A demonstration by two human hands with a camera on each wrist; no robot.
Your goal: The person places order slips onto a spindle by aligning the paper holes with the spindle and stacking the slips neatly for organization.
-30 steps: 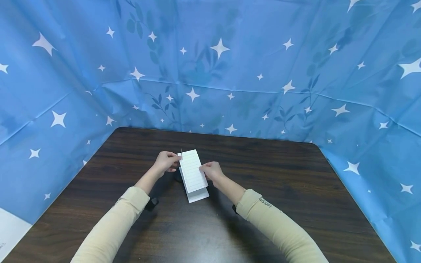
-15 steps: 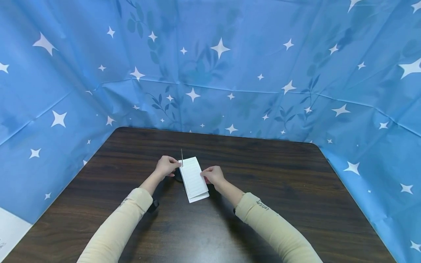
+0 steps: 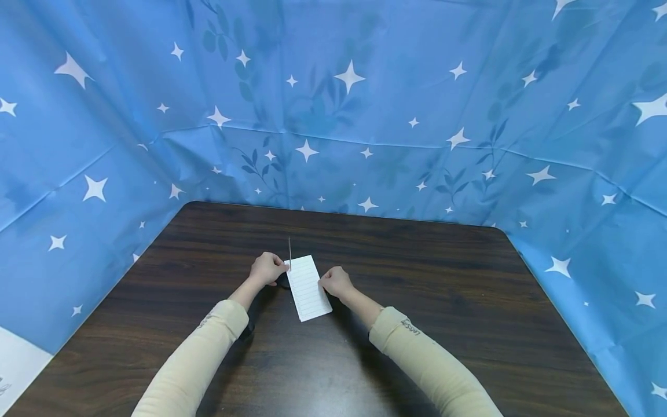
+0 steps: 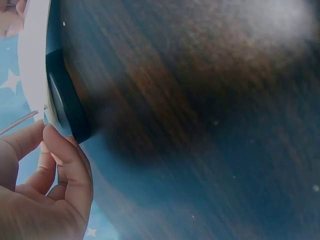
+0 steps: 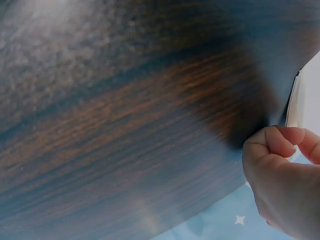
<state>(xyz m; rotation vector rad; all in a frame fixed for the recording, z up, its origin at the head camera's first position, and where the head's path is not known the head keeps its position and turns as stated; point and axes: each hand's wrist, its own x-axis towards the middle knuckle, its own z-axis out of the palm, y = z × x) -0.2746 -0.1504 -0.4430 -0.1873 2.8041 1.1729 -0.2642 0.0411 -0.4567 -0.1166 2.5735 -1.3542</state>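
Note:
A pad-like stack of white lined paper [image 3: 308, 289] lies slantwise near the middle of the table. A thin metal spike [image 3: 290, 253] rises through its upper left corner, and part of a black base [image 3: 283, 282] shows beneath. My left hand [image 3: 267, 269] pinches that corner right beside the spike; the left wrist view shows the thumb and forefinger at the paper's edge, close to the black base [image 4: 70, 102]. On the opposite side, my right hand [image 3: 336, 281] pinches the paper's right edge. Several stacked sheet edges [image 5: 294, 102] show in the right wrist view.
The dark wood-grain table [image 3: 443, 301] extends around both hands. A blue curtain [image 3: 333, 116] with white stars hangs behind and at the sides. At the lower left, a white sheet [image 3: 18, 370] shows past the table's edge.
The upper sheet has come down the spike onto the paper below, closing the gap between them. Both hands have lowered with it, and more of the spike stands above the paper.

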